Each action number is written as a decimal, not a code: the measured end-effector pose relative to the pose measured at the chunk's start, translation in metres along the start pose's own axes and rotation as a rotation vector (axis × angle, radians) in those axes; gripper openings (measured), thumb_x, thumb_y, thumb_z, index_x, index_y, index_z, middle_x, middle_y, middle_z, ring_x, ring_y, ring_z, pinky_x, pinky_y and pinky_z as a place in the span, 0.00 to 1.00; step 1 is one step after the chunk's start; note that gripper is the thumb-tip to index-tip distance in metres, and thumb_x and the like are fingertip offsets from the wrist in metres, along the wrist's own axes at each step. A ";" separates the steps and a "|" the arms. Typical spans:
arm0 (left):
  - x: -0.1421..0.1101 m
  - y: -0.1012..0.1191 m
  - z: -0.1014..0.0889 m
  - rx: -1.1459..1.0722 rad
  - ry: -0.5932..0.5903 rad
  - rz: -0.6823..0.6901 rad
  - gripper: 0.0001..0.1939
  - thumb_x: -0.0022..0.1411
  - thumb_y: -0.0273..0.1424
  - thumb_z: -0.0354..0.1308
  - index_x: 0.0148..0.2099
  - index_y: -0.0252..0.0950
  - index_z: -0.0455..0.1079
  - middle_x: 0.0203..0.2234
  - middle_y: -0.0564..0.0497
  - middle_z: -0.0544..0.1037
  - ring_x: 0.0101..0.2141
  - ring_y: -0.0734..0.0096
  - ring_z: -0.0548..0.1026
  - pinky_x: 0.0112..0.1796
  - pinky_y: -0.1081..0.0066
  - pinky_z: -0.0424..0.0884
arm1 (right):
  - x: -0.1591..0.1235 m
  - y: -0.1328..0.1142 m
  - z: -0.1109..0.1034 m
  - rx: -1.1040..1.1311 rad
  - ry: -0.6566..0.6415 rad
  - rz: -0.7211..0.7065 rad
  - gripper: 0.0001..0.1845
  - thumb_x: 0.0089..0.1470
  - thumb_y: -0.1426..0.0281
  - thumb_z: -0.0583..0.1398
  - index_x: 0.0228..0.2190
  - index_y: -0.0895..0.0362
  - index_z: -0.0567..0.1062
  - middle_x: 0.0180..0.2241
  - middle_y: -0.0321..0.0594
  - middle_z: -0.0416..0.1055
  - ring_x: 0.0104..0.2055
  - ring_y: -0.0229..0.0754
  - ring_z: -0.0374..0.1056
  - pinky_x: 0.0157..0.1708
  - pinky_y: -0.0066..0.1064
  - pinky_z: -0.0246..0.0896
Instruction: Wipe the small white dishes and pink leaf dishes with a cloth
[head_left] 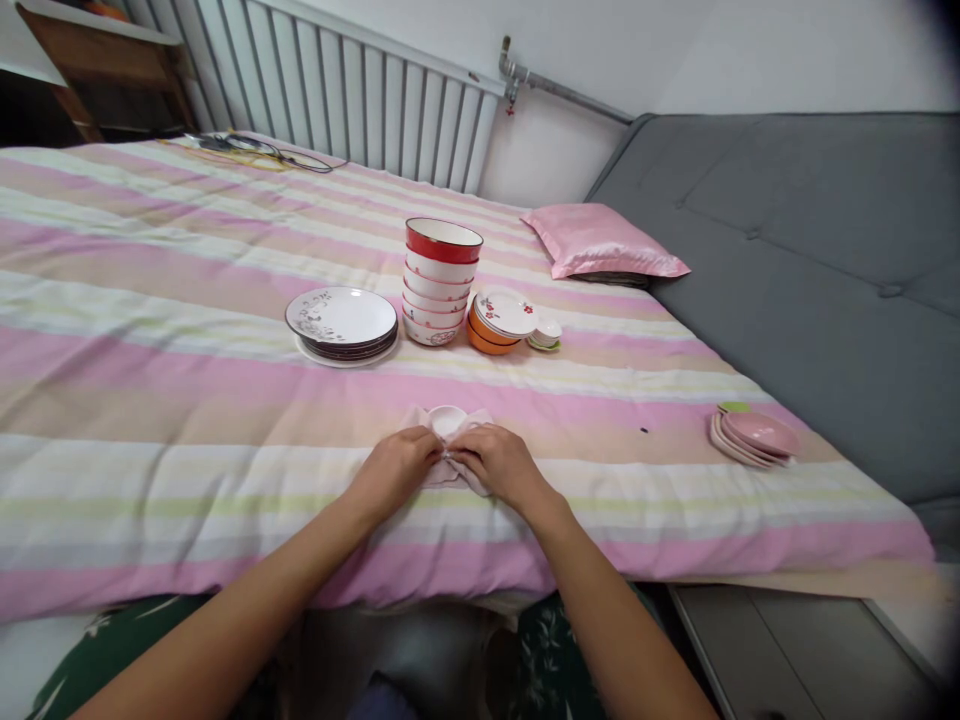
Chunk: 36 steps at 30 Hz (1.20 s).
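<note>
Dish (448, 420), sm. & white, on striped bed (225, 430), btwn both hands, w/ pale pink cloth (451, 476) showing at its sides & front. L hand (401, 465): fingers curled, tips pinching cloth at dish's near edge. R hand (504, 462): fingers bent, thumb & tips pinching cloth too, close to L hand's tips. Can't tell if any fingertip touches dish. Beyond, L to R: plates (345, 318), tall bowl stack (442, 290), orange bowls (489, 342). Far R: pink bowls (761, 434)
</note>
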<state>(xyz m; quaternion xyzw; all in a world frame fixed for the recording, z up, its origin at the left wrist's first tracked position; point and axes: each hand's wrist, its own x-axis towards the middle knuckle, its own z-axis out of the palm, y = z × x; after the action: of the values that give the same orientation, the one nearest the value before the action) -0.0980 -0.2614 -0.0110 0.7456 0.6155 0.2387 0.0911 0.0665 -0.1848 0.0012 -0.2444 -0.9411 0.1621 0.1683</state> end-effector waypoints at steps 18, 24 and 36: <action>-0.001 -0.007 0.000 0.079 0.005 -0.004 0.07 0.61 0.25 0.50 0.35 0.33 0.69 0.31 0.47 0.75 0.33 0.66 0.73 0.35 0.69 0.67 | -0.001 0.021 0.002 -0.091 0.082 -0.063 0.11 0.54 0.77 0.58 0.38 0.53 0.75 0.42 0.35 0.76 0.44 0.41 0.69 0.44 0.32 0.60; 0.000 -0.005 -0.004 0.030 0.013 0.008 0.07 0.61 0.26 0.51 0.35 0.32 0.70 0.31 0.46 0.76 0.34 0.67 0.73 0.37 0.70 0.68 | -0.001 0.017 0.003 -0.141 0.055 -0.073 0.06 0.54 0.75 0.58 0.35 0.55 0.72 0.36 0.39 0.74 0.40 0.40 0.66 0.40 0.30 0.58; -0.003 -0.001 -0.007 0.055 0.010 0.007 0.07 0.61 0.25 0.51 0.38 0.33 0.71 0.31 0.47 0.76 0.36 0.67 0.74 0.38 0.70 0.69 | -0.001 -0.007 0.009 -0.072 0.033 0.001 0.06 0.57 0.72 0.54 0.36 0.56 0.71 0.36 0.41 0.72 0.38 0.41 0.67 0.37 0.29 0.58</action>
<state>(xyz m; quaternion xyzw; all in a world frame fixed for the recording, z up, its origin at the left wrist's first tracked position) -0.1026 -0.2655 -0.0057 0.7487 0.6197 0.2259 0.0666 0.0612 -0.1934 -0.0042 -0.2534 -0.9432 0.1243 0.1750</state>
